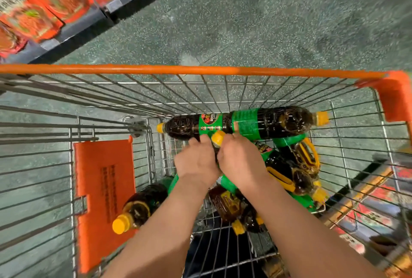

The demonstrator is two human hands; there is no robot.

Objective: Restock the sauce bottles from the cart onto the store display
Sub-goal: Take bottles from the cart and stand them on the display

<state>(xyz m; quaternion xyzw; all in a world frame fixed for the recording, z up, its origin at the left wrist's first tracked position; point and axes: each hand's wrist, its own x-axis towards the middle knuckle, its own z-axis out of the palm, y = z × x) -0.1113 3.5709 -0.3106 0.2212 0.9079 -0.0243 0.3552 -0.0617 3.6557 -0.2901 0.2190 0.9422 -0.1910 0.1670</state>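
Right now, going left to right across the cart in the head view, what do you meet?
Orange flap → lower-left bottle → left hand → right hand → yellow-handled bottles → orange corner.

Bottles crowding cart; open top.

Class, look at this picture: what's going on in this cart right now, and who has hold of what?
A person leans over an orange-rimmed wire cart holding dark sauce bottles with yellow caps. Both hands are down in it: the left hand and right hand close around the neck of one bottle just under its cap. Two bottles lie end to end behind it and another lies nearer the orange flap. Nothing has reached the shelf yet.
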